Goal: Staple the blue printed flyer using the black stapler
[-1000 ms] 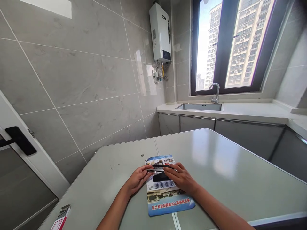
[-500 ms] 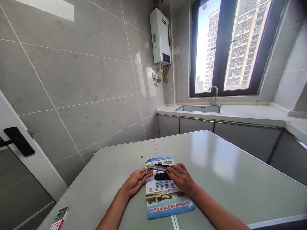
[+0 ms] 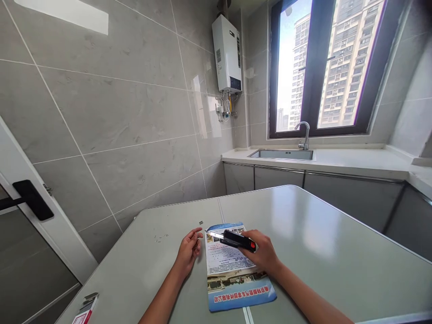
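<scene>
My right hand (image 3: 261,252) grips a black stapler (image 3: 236,240) with a red patch at its near end. A silver metal part sticks out of the stapler's left end, over a printed card with a blue border (image 3: 243,297). To the left of the card is my left hand (image 3: 189,251), its fingers curled together and apart from the stapler. Whatever lies between those fingers is hidden. Beyond the left hand, a small grey staple strip (image 3: 201,222) rests on the table, and loose staples (image 3: 161,237) are scattered farther left.
The pale table (image 3: 303,279) has a seam under the card. At its near left edge lies a small red-and-white box (image 3: 84,312) with dark strips at its top. A door with a black handle (image 3: 33,199) stands on the left; a counter with a sink (image 3: 283,154) is behind.
My right hand has turned the stapler so its black top and red end show. My left hand has drawn back leftward from it, and the small grey strip at its fingertips is out of sight.
</scene>
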The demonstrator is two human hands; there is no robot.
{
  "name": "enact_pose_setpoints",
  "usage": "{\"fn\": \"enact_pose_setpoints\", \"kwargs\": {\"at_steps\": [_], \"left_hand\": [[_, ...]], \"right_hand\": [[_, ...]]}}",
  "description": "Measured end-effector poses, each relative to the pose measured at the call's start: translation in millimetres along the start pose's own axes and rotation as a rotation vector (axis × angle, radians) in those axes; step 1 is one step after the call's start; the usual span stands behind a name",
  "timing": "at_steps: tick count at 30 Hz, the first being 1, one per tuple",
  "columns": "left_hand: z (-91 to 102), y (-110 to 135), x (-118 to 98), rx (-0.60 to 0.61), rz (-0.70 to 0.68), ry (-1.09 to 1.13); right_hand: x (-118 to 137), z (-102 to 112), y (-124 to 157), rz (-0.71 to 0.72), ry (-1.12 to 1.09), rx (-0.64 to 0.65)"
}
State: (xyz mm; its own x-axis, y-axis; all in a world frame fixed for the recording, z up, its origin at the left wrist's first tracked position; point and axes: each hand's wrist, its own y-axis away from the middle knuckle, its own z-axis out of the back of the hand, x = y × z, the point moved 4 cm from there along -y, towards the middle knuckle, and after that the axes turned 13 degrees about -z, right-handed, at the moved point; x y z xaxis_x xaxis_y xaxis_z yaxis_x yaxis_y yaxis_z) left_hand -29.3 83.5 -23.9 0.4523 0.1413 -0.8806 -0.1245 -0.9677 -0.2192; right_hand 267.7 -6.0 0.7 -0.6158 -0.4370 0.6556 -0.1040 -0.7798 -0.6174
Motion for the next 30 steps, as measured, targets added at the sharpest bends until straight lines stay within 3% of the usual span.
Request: {"fn": "enact_pose_setpoints", "kwargs": {"at_steps": [4,8,20,23,28,30], "left_hand": [[-3.5,1.5,-0.5,0.053,-0.001,-0.070],[-2.1,1.2,-1.9,0.061,-0.007,-0.092],[-12.9,10.5,-2.3,0.178,-0.083,-0.115],[-16.0,11.0,-0.8,0.231,-0.117,-0.183],[-34.5,21.9,-6.1,0.303,-0.276,-0.484],[-44.7,30.8,-6.0,0.338,-0.302,-0.565]], "right_hand": [[-13.0,-10.4,-3.4,-0.276,-0.146,0.208],[-16.8,-20.8,-4.7,-0.432,-0.251,0.386],[-19.2,-27.5,-1.1,-0.411,-0.233,0.486],[-13.0,-25.3,-0.1,-0.303,-0.193,0.444],[18.9,-10.5,2.4,0.107,-0.106,0.148],[31.8,-10.6,7.5,0.220,-0.021,0.117]]}}
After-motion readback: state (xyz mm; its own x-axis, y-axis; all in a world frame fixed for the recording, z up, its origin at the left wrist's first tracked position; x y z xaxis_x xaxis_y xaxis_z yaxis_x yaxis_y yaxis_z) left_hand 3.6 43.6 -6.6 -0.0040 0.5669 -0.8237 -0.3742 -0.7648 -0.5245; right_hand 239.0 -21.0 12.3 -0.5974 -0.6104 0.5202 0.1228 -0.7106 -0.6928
